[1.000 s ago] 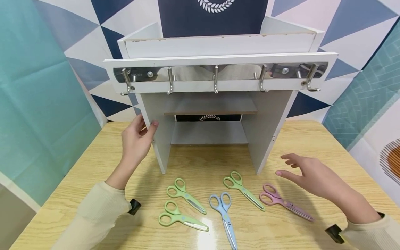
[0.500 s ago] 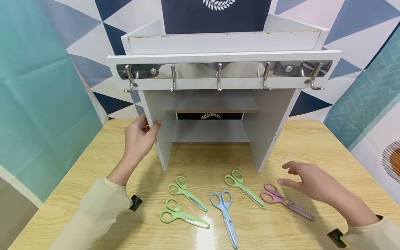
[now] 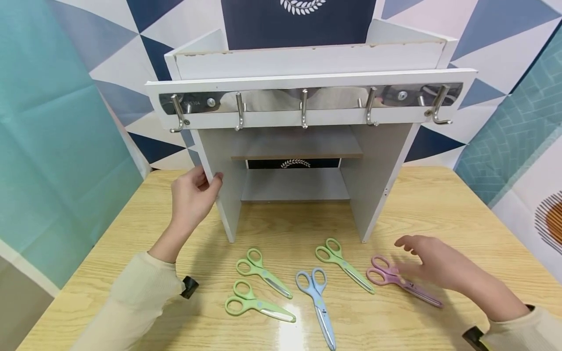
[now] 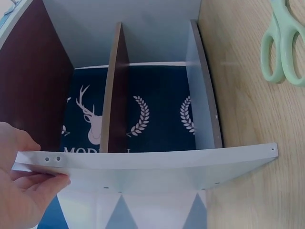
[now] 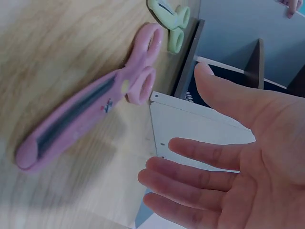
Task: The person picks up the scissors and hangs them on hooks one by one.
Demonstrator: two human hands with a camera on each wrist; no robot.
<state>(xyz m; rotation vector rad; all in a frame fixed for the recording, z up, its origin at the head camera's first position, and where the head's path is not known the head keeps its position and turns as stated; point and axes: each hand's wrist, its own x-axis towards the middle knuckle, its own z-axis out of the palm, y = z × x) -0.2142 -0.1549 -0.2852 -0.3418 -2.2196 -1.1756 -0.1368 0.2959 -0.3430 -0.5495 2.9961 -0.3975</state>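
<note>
In the head view my left hand (image 3: 190, 200) pinches the front edge of the left side panel of a white shelf unit (image 3: 219, 195). The left wrist view shows thumb and fingers on opposite faces of that panel. My right hand (image 3: 443, 263) hovers over the pink scissors (image 3: 386, 273), fingers apart and holding nothing. In the right wrist view its open palm is beside the pink scissors (image 5: 86, 105), not visibly touching them. Left of these lie green scissors (image 3: 344, 265), blue scissors (image 3: 316, 302), and two more green pairs, the upper scissors (image 3: 263, 273) and the lower scissors (image 3: 259, 307).
The unit stands on a wood-grain table (image 3: 131, 219). Across its front top runs a metal rail (image 3: 272, 101) with several hooks jutting forward. Inside are an upper shelf (image 3: 296, 144) and a lower shelf (image 3: 296, 185). Patterned cloth (image 3: 110, 48) hangs behind.
My right hand has come down toward the pink scissors, and its thumb now overlaps them in the head view. The left hand keeps its hold on the panel. The scissors stay put.
</note>
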